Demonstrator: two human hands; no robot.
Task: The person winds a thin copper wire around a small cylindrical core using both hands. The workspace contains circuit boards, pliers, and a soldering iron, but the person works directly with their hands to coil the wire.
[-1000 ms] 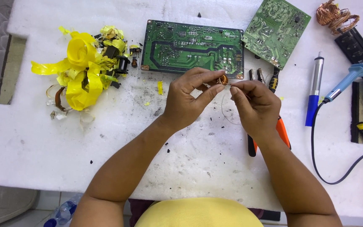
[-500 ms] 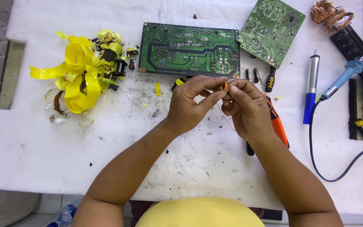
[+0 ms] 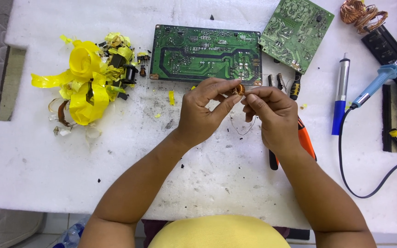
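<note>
Left hand [image 3: 203,112] and right hand [image 3: 272,117] both pinch small copper coil [image 3: 239,89]; two green circuit boards [image 3: 206,53] far.

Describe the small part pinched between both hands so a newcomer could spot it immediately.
Start at the large green circuit board lying flat at the top middle of the white foam mat. Just below its right lower corner, the left hand and right hand meet fingertip to fingertip around a tiny copper-wound coil. It is the only orange-brown, ring-shaped thing held off the mat.
</note>
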